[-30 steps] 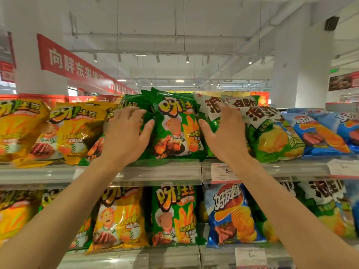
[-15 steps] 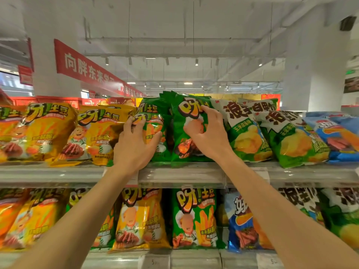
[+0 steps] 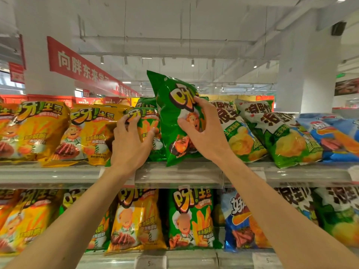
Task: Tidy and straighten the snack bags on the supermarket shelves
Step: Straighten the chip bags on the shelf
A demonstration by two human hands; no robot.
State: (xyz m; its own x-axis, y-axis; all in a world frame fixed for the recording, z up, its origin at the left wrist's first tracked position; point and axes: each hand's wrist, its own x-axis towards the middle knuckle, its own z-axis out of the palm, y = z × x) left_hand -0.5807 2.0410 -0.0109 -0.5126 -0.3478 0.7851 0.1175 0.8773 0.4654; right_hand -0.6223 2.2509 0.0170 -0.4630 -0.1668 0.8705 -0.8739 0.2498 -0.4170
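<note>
At frame centre, a tilted green chip bag [image 3: 174,117] is being gripped by the right hand [image 3: 202,131] on the upper shelf [image 3: 174,173], while the left hand [image 3: 130,140], fingers curled, is holding the neighbouring green bag [image 3: 146,121]; standing it upright likely comes next.

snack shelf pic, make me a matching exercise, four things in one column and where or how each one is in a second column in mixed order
Things:
1. front green bag
2. second green bag
3. yellow bags
4. blue bag

Place or state:
A. far right on the upper shelf
B. gripped by the right hand, top tilted to the left
C. left part of the upper shelf
D. held by the left hand, just left of the tilted bag

Pairs: 1-B, 2-D, 3-C, 4-A
</note>
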